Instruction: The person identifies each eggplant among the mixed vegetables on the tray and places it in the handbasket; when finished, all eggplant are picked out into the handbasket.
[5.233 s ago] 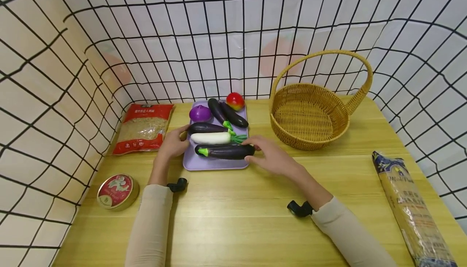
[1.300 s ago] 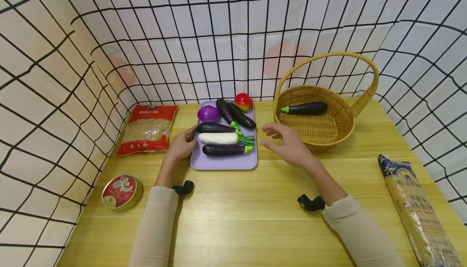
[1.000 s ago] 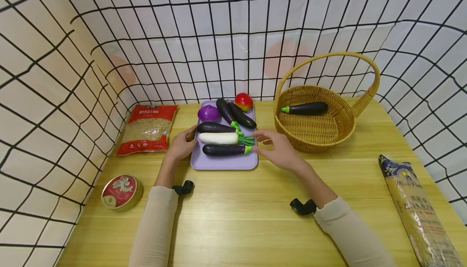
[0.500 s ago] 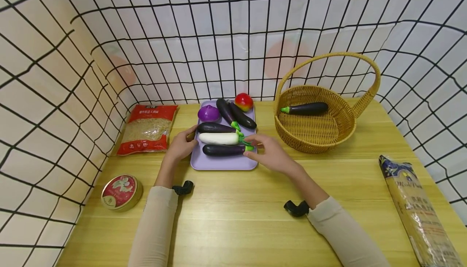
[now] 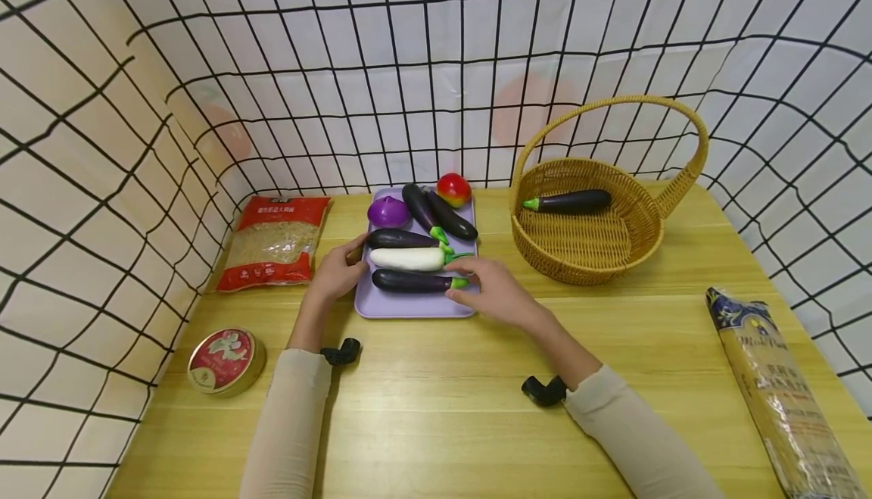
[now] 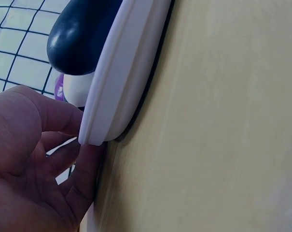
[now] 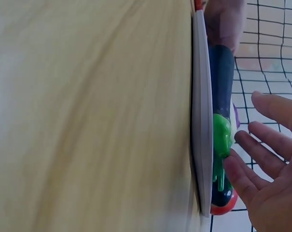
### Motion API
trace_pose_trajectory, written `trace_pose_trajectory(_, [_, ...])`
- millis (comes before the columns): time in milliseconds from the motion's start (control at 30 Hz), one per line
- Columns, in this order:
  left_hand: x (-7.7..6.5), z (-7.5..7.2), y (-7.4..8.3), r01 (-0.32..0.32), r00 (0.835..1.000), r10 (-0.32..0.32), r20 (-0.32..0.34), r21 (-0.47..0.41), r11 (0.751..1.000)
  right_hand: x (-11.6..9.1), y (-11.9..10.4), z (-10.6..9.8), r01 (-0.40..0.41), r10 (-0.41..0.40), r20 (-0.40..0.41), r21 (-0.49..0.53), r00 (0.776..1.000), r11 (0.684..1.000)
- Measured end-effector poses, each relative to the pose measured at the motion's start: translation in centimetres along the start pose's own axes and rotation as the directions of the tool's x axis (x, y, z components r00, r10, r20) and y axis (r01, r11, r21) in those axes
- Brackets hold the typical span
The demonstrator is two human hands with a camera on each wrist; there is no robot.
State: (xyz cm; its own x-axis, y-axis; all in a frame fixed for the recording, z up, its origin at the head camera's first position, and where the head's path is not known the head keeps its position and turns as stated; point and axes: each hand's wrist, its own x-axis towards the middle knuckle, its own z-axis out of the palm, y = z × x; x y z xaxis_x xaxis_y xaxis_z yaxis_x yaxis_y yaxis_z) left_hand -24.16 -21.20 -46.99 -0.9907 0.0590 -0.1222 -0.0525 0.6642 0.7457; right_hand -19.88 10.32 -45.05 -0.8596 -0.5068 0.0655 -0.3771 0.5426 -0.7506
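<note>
A lilac tray carries several toy vegetables. Nearest its front lies a dark eggplant with a green cap pointing right. Behind it are a white radish and another eggplant. My left hand pinches the tray's left rim; the left wrist view shows a finger above the edge and the thumb below. My right hand, fingers spread, is at the cap end of the front eggplant; in the right wrist view one fingertip is at the green cap. A separate eggplant lies inside the wicker basket.
At the tray's back are a purple onion-like vegetable, two more eggplants and a red-yellow fruit. A red pasta bag and a round tin stand left. A long pasta packet lies right. Black wire grid surrounds the table.
The eggplant formerly at the tray's front is now in the basket. My right hand has moved left from beside the basket to the front eggplant, which has shifted slightly left. My left hand stays on the tray.
</note>
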Motion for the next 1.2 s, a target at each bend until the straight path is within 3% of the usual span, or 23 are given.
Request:
trace_pose_trajectory(500, [-0.1, 0.0, 0.0, 0.007, 1.000, -0.007, 0.008, -0.003, 1.000, 1.0, -0.6, 1.7, -0.025, 0.034, 0.080, -0.106, 0.996, 0.994])
trace_pose_trajectory(733, [0.0, -0.1, 0.1, 0.010, 1.000, -0.010, 0.000, -0.003, 1.000, 1.2, -0.5, 1.9, -0.033, 0.040, 0.079, -0.098, 0.996, 0.995])
trace_pose_trajectory(967, [-0.1, 0.0, 0.1, 0.006, 1.000, -0.006, 0.006, 0.011, 1.000, 0.6, -0.4, 1.0, -0.058, 0.065, 0.076, -0.094, 0.995, 0.994])
trace_pose_trajectory(1200, [-0.2, 0.0, 0.2, 0.019, 1.000, -0.019, 0.002, 0.011, 1.000, -0.8, -0.2, -1.5, -0.045, 0.048, 0.029, -0.074, 0.998, 0.996])
